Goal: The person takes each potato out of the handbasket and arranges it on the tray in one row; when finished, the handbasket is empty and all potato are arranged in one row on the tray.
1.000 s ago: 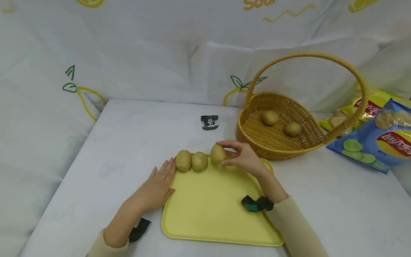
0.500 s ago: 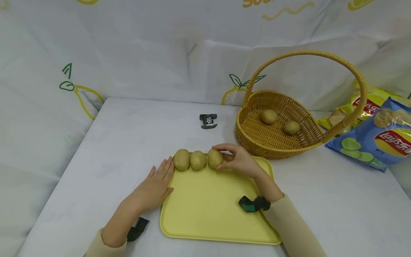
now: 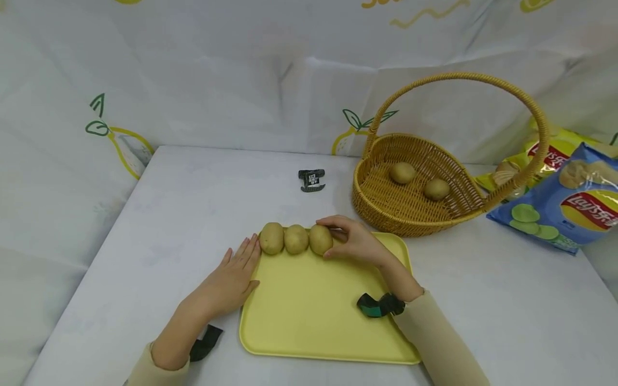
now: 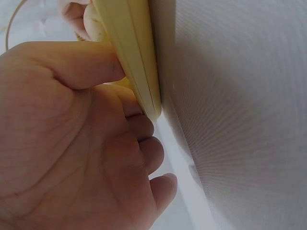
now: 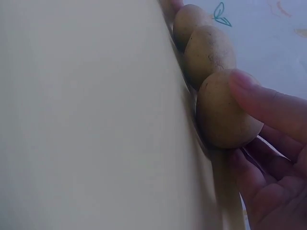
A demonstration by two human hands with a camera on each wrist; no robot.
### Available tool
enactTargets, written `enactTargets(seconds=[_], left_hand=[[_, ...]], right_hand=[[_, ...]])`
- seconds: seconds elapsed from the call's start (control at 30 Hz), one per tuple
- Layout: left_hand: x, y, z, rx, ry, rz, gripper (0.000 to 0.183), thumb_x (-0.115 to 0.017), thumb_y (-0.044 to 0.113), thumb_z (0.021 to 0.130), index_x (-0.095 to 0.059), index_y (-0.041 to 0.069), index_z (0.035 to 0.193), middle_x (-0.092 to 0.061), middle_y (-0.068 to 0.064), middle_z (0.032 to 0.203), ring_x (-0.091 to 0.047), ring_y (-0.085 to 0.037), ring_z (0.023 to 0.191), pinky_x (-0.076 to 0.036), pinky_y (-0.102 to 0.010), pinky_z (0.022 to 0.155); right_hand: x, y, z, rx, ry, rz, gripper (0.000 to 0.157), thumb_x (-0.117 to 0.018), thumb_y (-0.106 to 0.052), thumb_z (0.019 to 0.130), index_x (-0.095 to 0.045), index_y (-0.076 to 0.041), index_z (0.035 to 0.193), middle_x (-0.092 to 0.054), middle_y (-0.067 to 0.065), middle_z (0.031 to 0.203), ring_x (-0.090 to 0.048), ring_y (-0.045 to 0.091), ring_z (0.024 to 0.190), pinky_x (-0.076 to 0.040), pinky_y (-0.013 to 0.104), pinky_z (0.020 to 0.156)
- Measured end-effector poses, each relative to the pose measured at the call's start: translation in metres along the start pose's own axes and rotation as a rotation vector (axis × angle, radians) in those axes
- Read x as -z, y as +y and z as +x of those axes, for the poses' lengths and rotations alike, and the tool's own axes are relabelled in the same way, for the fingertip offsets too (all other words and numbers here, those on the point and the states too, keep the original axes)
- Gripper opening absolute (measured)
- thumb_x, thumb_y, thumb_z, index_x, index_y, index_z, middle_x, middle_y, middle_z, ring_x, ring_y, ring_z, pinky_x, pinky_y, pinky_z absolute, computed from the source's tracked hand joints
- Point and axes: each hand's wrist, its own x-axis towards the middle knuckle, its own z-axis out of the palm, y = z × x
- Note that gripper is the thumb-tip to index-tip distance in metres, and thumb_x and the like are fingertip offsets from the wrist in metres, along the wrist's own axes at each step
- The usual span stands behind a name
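Three potatoes form a row along the far edge of a yellow tray [image 3: 328, 321]: a left potato [image 3: 272, 238], a middle potato [image 3: 296, 239] and a right potato [image 3: 321, 239]. My right hand [image 3: 354, 241] pinches the right potato between thumb and fingers; in the right wrist view this potato [image 5: 225, 112] stands against its neighbour. With straight fingers, my left hand [image 3: 232, 281] rests along the tray's left edge, fingertips at the left potato. In the left wrist view, the thumb and fingers of the left hand [image 4: 91, 134] lie against the tray's side [image 4: 132, 52].
Behind the tray on the right stands a wicker basket [image 3: 410, 228] with a tall handle and two potatoes [image 3: 403, 172] inside. A blue chip bag [image 3: 555, 209] and a yellow one [image 3: 555, 145] lean beside it. A small black item [image 3: 311, 180] lies at the back.
My right hand has brought the right potato left and down, from a gap away to right up beside the middle one. My left hand has stayed at the tray's edge.
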Motion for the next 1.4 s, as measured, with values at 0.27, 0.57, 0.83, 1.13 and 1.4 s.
enactTargets(seconds=[0.27,0.57,0.83,1.13,1.4], left_hand=[[0.0001,-0.0008,0.0009,0.001,0.000,0.000,0.066,-0.050,0.019,0.098,-0.016,-0.011,0.146,-0.006,-0.024,0.154,-0.007,-0.036,0.142,-0.015,-0.058,0.109],[0.0006,-0.0005,0.0006,0.002,0.000,-0.007,0.066,-0.051,0.018,0.097,-0.016,-0.012,0.145,-0.006,-0.025,0.154,-0.007,-0.037,0.142,-0.014,-0.058,0.109],[0.0006,-0.0007,0.0006,-0.003,0.000,-0.008,0.066,-0.051,0.018,0.097,-0.016,-0.012,0.145,-0.006,-0.025,0.154,-0.007,-0.037,0.142,-0.014,-0.059,0.109],[0.0001,-0.0011,0.0010,-0.005,0.001,-0.012,0.066,-0.051,0.017,0.097,-0.016,-0.012,0.145,-0.006,-0.025,0.154,-0.007,-0.038,0.142,-0.014,-0.058,0.109],[-0.0006,-0.0013,0.0006,-0.009,0.009,-0.014,0.066,-0.051,0.017,0.097,-0.016,-0.012,0.145,-0.007,-0.025,0.154,-0.007,-0.038,0.142,-0.014,-0.058,0.109]], right_hand=[[0.0008,-0.0016,0.0009,0.000,-0.008,-0.002,0.062,-0.078,0.009,0.070,-0.053,0.008,0.126,-0.051,0.019,0.128,-0.047,0.030,0.123,-0.037,0.026,0.102],[0.0010,-0.0006,0.0003,-0.007,-0.036,0.042,0.063,-0.075,0.012,0.071,-0.050,0.009,0.128,-0.048,0.021,0.130,-0.048,0.032,0.123,-0.040,0.027,0.100],[0.0005,-0.0022,0.0005,0.008,-0.022,0.048,0.062,-0.076,0.013,0.070,-0.051,0.011,0.127,-0.049,0.022,0.128,-0.048,0.033,0.121,-0.040,0.028,0.100],[-0.0014,0.0003,0.0012,0.046,0.029,0.031,0.062,-0.078,0.014,0.066,-0.054,0.010,0.124,-0.052,0.021,0.126,-0.049,0.032,0.119,-0.042,0.028,0.098],[-0.0018,-0.0010,0.0015,0.044,0.029,0.005,0.062,-0.078,0.013,0.067,-0.054,0.009,0.125,-0.053,0.020,0.125,-0.048,0.030,0.119,-0.040,0.027,0.100]])
